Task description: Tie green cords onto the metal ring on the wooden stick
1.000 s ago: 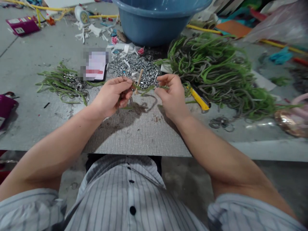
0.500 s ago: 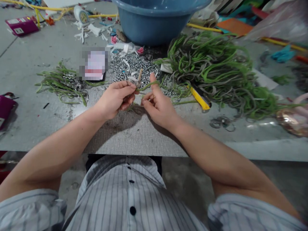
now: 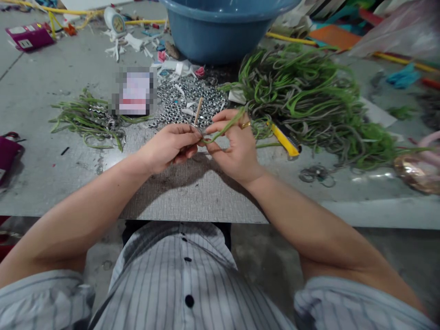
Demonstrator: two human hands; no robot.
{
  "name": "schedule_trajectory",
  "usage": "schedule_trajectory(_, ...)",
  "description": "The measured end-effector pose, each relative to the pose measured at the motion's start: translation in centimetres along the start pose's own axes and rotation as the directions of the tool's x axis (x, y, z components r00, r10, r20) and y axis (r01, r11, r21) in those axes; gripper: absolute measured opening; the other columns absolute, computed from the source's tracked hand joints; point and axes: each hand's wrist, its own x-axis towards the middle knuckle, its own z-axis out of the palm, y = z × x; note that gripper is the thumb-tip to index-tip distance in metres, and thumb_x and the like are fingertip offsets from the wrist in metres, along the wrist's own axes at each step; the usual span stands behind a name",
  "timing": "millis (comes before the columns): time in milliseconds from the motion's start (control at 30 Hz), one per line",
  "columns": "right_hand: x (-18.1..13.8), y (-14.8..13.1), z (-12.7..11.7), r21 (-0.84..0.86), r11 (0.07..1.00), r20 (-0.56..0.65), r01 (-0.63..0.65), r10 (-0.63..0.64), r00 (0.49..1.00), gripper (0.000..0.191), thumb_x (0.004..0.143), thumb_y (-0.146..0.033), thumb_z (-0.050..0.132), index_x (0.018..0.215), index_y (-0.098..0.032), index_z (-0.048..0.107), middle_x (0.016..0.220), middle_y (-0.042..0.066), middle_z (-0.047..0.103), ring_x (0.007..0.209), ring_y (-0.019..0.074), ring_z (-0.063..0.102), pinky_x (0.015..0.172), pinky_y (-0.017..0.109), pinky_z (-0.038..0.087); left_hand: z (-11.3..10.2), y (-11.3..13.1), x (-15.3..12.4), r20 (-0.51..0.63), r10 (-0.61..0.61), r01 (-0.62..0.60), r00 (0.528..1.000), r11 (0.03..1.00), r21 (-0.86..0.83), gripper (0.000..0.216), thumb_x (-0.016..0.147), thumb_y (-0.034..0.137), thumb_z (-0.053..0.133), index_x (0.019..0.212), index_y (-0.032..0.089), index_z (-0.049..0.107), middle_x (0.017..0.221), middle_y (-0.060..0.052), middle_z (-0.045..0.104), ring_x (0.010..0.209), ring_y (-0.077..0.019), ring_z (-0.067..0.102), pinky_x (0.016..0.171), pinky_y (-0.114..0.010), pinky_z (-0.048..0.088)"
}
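Observation:
My left hand (image 3: 173,145) is closed in a pinch on the end of a green cord (image 3: 225,129), in front of a heap of silver beads (image 3: 192,96). A thin wooden stick (image 3: 198,111) stands up just behind those fingertips; whether they grip it too I cannot tell. Close beside it, my right hand (image 3: 237,151) wears a gold-coloured ring and has its thumb and fingers around the same cord, which runs across the fingers. Small parts between the fingertips are hidden.
Behind the beads stands a blue basin (image 3: 220,36). A tangle of green and grey cords (image 3: 302,101) lies right, with a yellow cutter knife (image 3: 285,140) before it. To the left are a blurred phone (image 3: 135,94), a smaller cord bundle (image 3: 85,119) and a purple box (image 3: 29,36).
My right hand's fingers have folded in from a raised pose, and the cord now slants up across them. My left hand has shifted slightly right and down, nearer the right hand.

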Motion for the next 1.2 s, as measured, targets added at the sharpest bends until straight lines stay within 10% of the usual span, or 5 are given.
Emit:
schedule_trajectory(567,0.7,-0.6,0.0,0.528,0.813,0.194,-0.246,0.166,0.967,0.007,0.084,-0.019,0.064,0.079,-0.023,0.065,0.079,-0.001,0.062,0.079,0.0152,0.059,0.078,0.032,0.048,-0.4,-0.2,0.1,0.047,0.000,-0.001,0.999,1.000,0.012,0.041,0.101,0.005,0.048,0.063,0.015,0.057,0.044,0.005,0.047,0.032,-0.0022,0.034,0.035,-0.017,0.019)
schedule_trajectory(933,1.4,-0.3,-1.3,0.637,0.496,0.620,-0.590,0.125,0.775,0.012,0.078,-0.031,0.075,0.072,-0.022,0.069,0.067,-0.003,0.065,0.058,0.0106,0.055,0.058,0.026,0.044,0.1,0.5,-0.6,0.080,-0.050,0.041,0.996,0.992,0.120,0.042,0.102,0.001,0.047,0.063,0.014,0.055,0.044,0.007,0.044,0.032,-0.0014,0.034,0.037,-0.017,0.020)
schedule_trajectory(1200,1.5,-0.6,-1.0,0.504,0.622,0.586,-0.599,0.264,0.766,0.037,0.090,-0.043,0.063,0.062,-0.020,0.066,0.060,-0.001,0.063,0.057,0.0113,0.054,0.057,0.026,0.042,-0.5,0.0,-0.2,0.111,-0.025,0.009,0.993,0.989,0.147,0.043,0.104,0.007,0.047,0.062,0.014,0.056,0.045,0.006,0.044,0.033,-0.0024,0.032,0.038,-0.019,0.019)
